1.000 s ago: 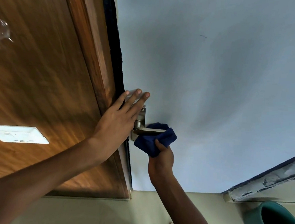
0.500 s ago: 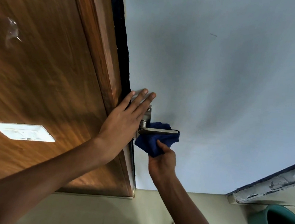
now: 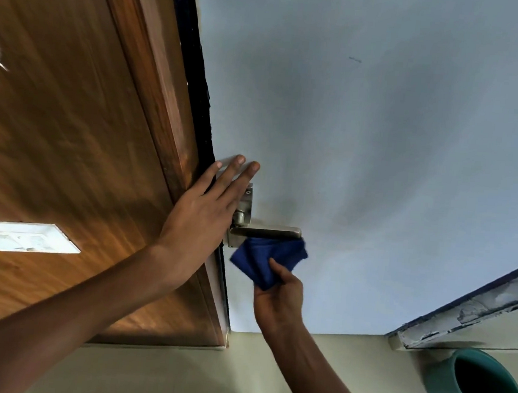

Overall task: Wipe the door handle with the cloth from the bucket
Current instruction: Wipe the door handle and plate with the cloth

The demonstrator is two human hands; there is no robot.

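— Since half a second ago, the blue cloth [image 3: 267, 259] sits lower: it wrapped the metal door handle [image 3: 265, 231] then, and now it hangs just under the lever, its top edge touching the underside.

— And the right hand [image 3: 279, 300]?

— Below the handle, thumb and fingers pinched on the bunched cloth's lower corner.

— The left hand [image 3: 200, 219]?

— Flat against the door edge just left of the handle, fingers straight and slightly spread, tips reaching above the handle's backplate [image 3: 246, 201]. It holds nothing.

— What else lies around the handle?

— Pale grey door [image 3: 379, 143] behind it, wooden frame [image 3: 155, 79] to the left with a white switch plate [image 3: 22, 236] farther left, and a teal bucket [image 3: 478, 387] well below and right, on the floor.
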